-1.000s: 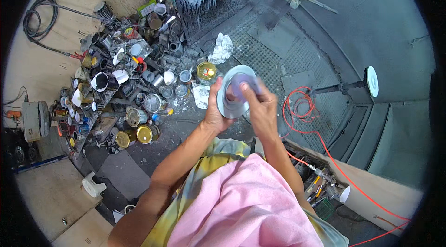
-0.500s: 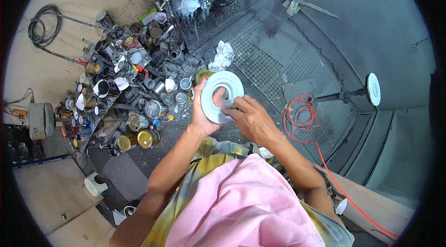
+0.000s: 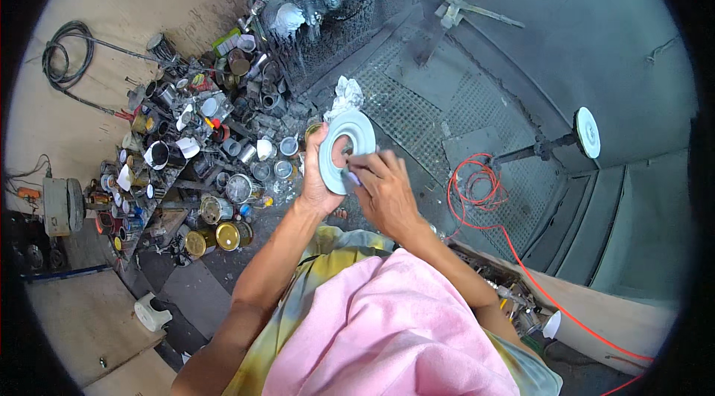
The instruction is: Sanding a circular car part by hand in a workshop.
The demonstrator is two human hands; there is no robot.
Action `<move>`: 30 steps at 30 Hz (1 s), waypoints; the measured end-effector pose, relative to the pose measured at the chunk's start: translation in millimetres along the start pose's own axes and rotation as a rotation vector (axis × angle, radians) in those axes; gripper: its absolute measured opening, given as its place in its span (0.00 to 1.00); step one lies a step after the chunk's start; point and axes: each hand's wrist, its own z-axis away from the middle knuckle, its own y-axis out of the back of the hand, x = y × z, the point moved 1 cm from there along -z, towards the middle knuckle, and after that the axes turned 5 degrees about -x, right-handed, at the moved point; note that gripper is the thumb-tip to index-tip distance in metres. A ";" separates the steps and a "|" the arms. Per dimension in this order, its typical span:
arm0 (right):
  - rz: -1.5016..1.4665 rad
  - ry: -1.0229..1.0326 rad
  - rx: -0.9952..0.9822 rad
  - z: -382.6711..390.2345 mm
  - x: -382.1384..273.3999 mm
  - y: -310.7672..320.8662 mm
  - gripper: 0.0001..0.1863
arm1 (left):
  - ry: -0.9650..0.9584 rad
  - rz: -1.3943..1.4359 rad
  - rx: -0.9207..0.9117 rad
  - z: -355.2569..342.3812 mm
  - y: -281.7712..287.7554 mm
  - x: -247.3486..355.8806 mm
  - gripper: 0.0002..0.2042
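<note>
My left hand grips a pale grey ring-shaped disc by its left side, fingers behind it and partly seen through the centre hole. My right hand is closed on a small purple pad, mostly hidden by the fingers, and holds it against the lower right of the disc's rim. A pink cloth lies over my front, below the hands. Just beyond the disc are crumpled white paper and a gold-coloured tin.
Cans and cups crowd the left bench and floor. A hose hangs on the left wall beside a grinding machine. An upright stand with a white disc, a wooden cross and a red hose lie to the right.
The disc and both hands have moved slightly left. The disc was turned more face-up half a second ago and now is tilted sideways. The purple pad has moved from the disc's middle down to its rim.
</note>
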 end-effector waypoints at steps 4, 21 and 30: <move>-0.775 -0.098 0.044 0.0 -12.5 1.8 0.09 | 0.046 -0.034 -0.059 1.8 -5.1 16.4 0.38; -0.005 0.110 0.293 -16.2 7.0 2.7 0.27 | 0.091 0.335 -0.105 11.4 2.7 52.7 0.45; -0.018 0.054 0.525 -68.9 -29.8 -33.1 0.24 | 0.106 0.435 -0.268 6.2 28.8 20.1 0.29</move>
